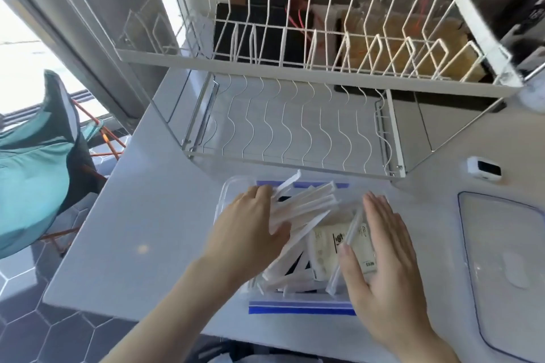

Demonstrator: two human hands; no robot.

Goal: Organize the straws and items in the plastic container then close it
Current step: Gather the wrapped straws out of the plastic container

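Container (225, 200) sits at the desk's (147, 215) near edge, uncovered, with wrapped straws (306, 203) and a packet (333, 247) inside. Your left hand (247, 233) rests on the straw bundle, fingers loosely bent, clamping nothing. Your right hand (380, 262) lies flat, fingers straight, against the right side. Lid (507, 262) lies at the right edge; dish rack (309, 68) stands behind.

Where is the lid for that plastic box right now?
The lid lies flat on the counter at the right edge of the head view, to the right of the container and the right hand.
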